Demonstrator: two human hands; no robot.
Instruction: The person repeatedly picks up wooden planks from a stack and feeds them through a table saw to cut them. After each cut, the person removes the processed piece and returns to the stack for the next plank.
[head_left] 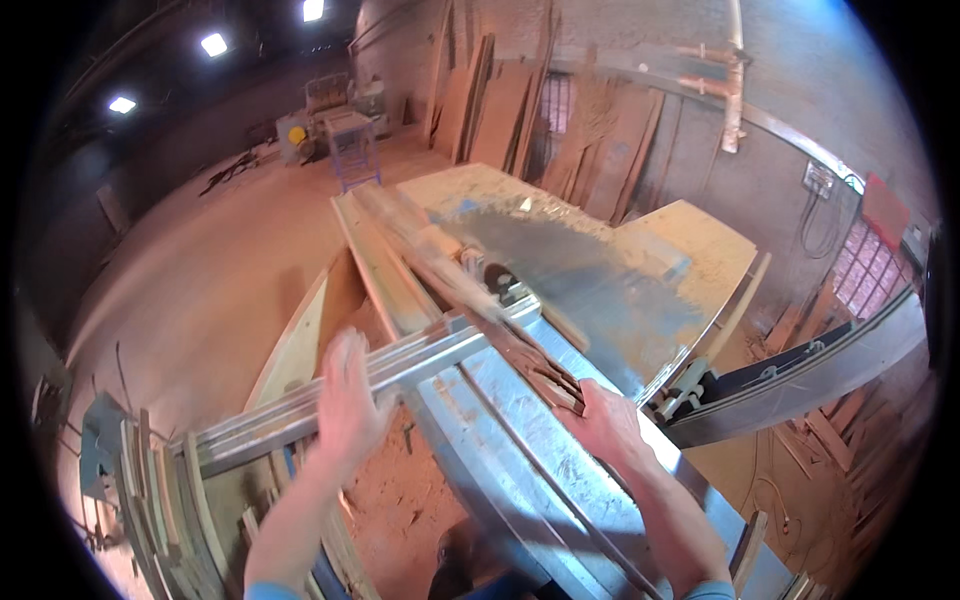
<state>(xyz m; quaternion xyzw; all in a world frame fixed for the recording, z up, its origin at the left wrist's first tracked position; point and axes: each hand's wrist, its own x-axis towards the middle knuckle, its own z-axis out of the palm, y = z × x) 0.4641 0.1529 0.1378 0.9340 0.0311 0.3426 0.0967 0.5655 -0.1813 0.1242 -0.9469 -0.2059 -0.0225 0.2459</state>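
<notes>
My right hand [608, 428] is closed on the near end of a bundle of thin brown wooden strips [515, 345]. The strips slant away to the far left, over the metal sliding table [510, 425] of a panel saw, and blur toward their far end. My left hand [350, 400] is raised beside the long metal crosscut fence [430, 365], fingers stretched out and smeared by motion, holding nothing. Past the strips lies the saw's dusty grey table top [570, 270]. A dark fitting [498, 280] shows close by the strips; the blade cannot be made out.
A pale board [375, 270] lies left of the strips. Several offcuts [165, 500] are stacked at lower left. A curved metal guard arm [800, 385] juts out at right. Boards [500, 115] lean on the back wall. A cable [775, 490] lies on the dusty floor.
</notes>
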